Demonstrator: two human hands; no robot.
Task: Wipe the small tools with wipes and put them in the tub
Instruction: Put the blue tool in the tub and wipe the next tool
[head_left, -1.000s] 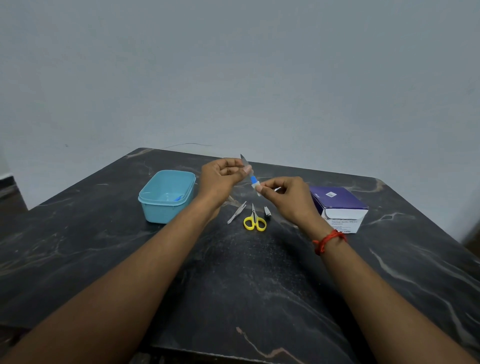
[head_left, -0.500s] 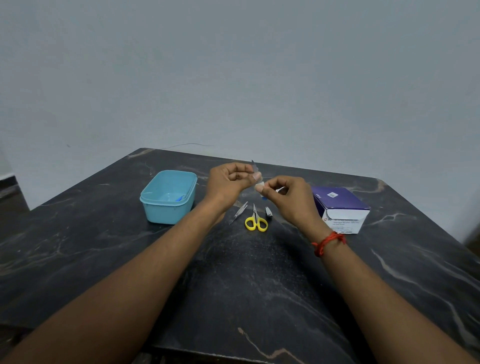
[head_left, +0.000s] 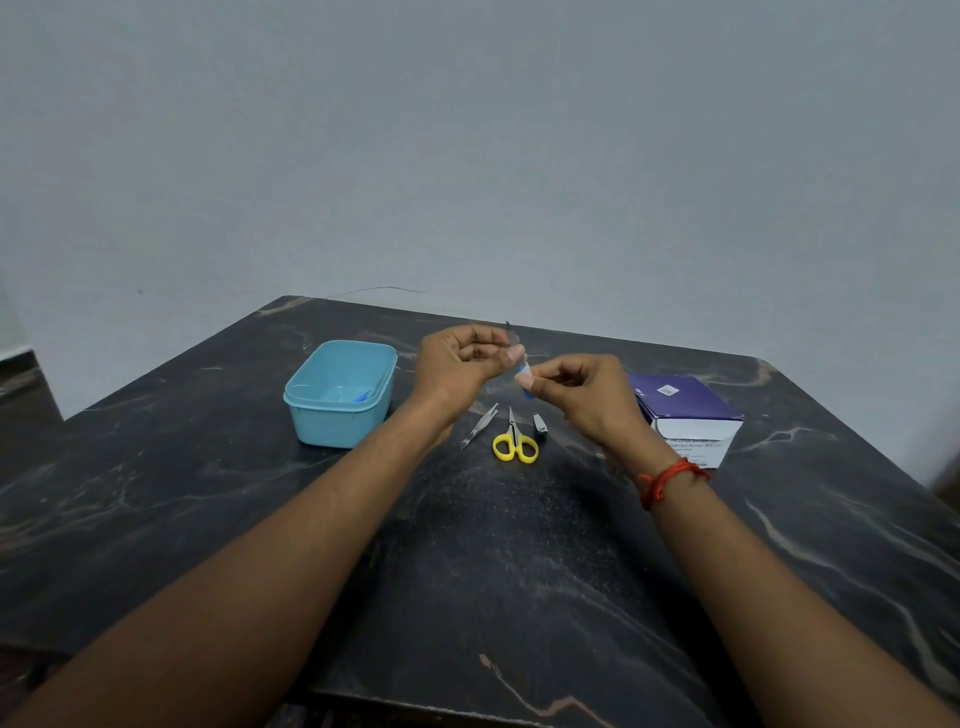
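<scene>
My left hand (head_left: 462, 364) pinches a thin small tool (head_left: 509, 329) above the table; its grey metal tip sticks up past my fingers. My right hand (head_left: 587, 395) pinches a white wipe (head_left: 524, 370) around the tool's blue lower end. On the table below lie tweezers (head_left: 480, 425), yellow-handled scissors (head_left: 514, 442) and a small nail clipper (head_left: 540, 423). The light blue tub (head_left: 311, 415) stands to the left, with a small blue item (head_left: 363, 396) inside.
A purple and white box of swabs (head_left: 685, 415) sits at the right, just behind my right wrist with its red thread band. The dark marble table (head_left: 493, 571) ends at a grey wall behind and at a near edge below my forearms.
My hands closed together over the tool, then drew slightly apart, the wipe sliding along it. The tools on the table and the tub have not moved.
</scene>
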